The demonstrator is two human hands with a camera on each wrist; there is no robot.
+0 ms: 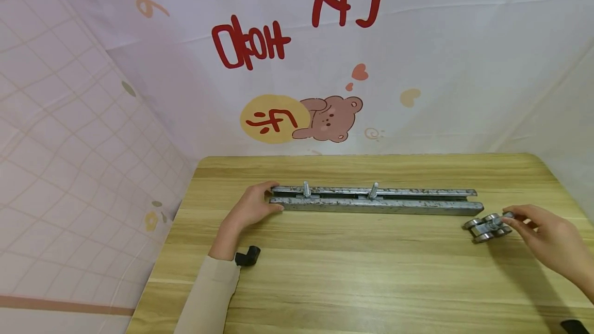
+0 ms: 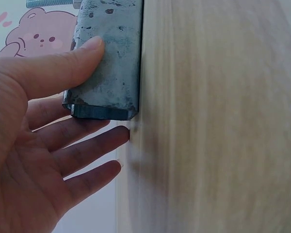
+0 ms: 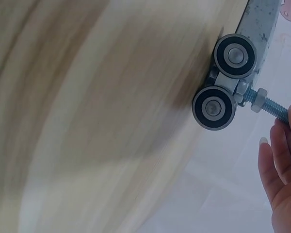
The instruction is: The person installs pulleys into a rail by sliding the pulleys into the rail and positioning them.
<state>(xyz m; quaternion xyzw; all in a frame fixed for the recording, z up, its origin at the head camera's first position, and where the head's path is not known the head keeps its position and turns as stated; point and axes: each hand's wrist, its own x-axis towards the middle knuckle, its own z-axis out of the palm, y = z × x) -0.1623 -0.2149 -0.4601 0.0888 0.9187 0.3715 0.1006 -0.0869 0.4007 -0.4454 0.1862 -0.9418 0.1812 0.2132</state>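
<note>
A long, speckled steel channel rail (image 1: pixel 394 207) lies across the table with its slot facing up. Two threaded bolts stand upright from the slot, one bolt (image 1: pixel 306 189) nearer the left end and another bolt (image 1: pixel 373 190) near the middle. My left hand (image 1: pixel 250 205) grips the rail's left end; in the left wrist view the thumb presses the rail's face (image 2: pixel 111 63) while the lower fingers spread past its end. Just off the right end, my right hand (image 1: pixel 549 233) pinches the bolt of a roller trolley (image 3: pixel 228 81), whose bearing wheels point toward the rail.
The wood-grain table (image 1: pixel 352 282) meets a printed cloth wall (image 1: pixel 441 66) at the back and a gridded cloth (image 1: pixel 69 169) at left. A black piece (image 1: pixel 248 256) is beside my left wrist, and another black piece (image 1: pixel 574 327) shows at bottom right.
</note>
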